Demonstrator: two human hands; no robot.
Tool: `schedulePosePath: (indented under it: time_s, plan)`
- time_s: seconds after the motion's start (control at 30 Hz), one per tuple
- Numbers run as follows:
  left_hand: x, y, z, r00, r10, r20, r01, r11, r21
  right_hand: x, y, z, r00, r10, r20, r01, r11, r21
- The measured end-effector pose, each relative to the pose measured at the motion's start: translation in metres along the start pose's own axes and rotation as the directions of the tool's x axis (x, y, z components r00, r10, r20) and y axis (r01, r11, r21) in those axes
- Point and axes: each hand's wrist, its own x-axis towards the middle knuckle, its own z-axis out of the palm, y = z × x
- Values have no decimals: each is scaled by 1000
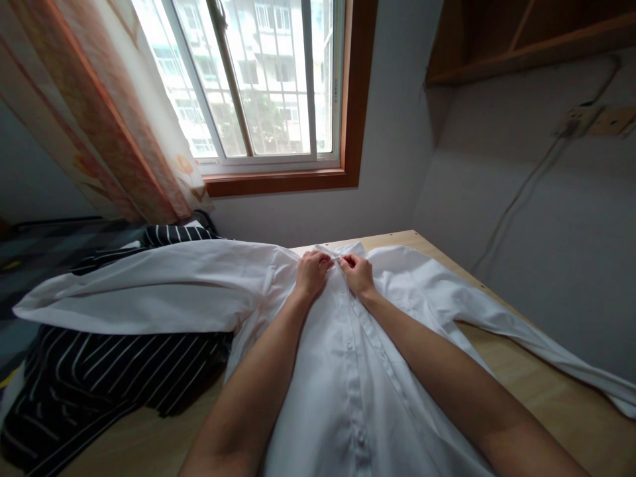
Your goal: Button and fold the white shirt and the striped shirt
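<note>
Your left hand point(311, 273) and right hand point(356, 273) pinch the collar end of a white shirt point(348, 371). It lies spread on the wooden counter point(546, 391), beside a striped garment point(99, 371).

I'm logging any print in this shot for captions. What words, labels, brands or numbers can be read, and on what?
None can be read.
The shirt, gripped near the collar by the left hand and right hand: no label or print shows.
Striped garment: stripes only.
Socket: too small and blurred to tell.
Buildings through the window: no legible sign.
</note>
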Motion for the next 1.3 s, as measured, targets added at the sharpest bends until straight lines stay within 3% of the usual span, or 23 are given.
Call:
schedulePosePath:
  time_s: [0.23, 0.63, 0.77, 1.0, 1.3]
  plan:
    - [-1, -3, 6, 996, 87, 5, -88, 995, 37, 1, 4, 3, 999, 35, -5, -36, 998, -46]
    - [-6, 2, 9, 987, 125, -97, -116, 989, 87, 0, 2, -1, 999, 25, 21, -27, 994, 104]
    - [-5, -1, 12, 986, 136, -99, -129, 989, 74, 4, 6, -4, 995, 51, 81, -64, 983, 175]
    - [-3, -1, 14, 987, 127, -95, -128, 992, -3, 10, 13, -9, 988, -73, 137, 42, 975, 217]
    - [-2, 4, 11, 997, 21, -73, -31, 991, -131, 6, 7, -13, 975, -201, 93, 202, 979, 5]
